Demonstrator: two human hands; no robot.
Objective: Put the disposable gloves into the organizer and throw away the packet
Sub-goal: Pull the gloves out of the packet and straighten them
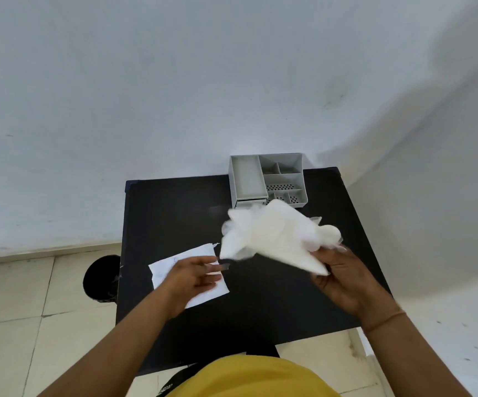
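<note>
My right hand [344, 279] grips a crumpled bundle of translucent white disposable gloves [272, 236], lifted above the black table [174, 202]. The bundle hangs just in front of the grey organizer [246, 179], which stands at the table's far edge with one long compartment on the left and several smaller ones on the right. The flat white packet [166, 267] lies on the table's left part. My left hand [192, 279] hovers over or rests on the packet, fingers loosely spread; whether it touches the packet I cannot tell.
A black round bin [100, 279] stands on the tiled floor beside the table's left edge. A white wall rises right behind the table. My yellow shirt [255, 376] fills the bottom of the view.
</note>
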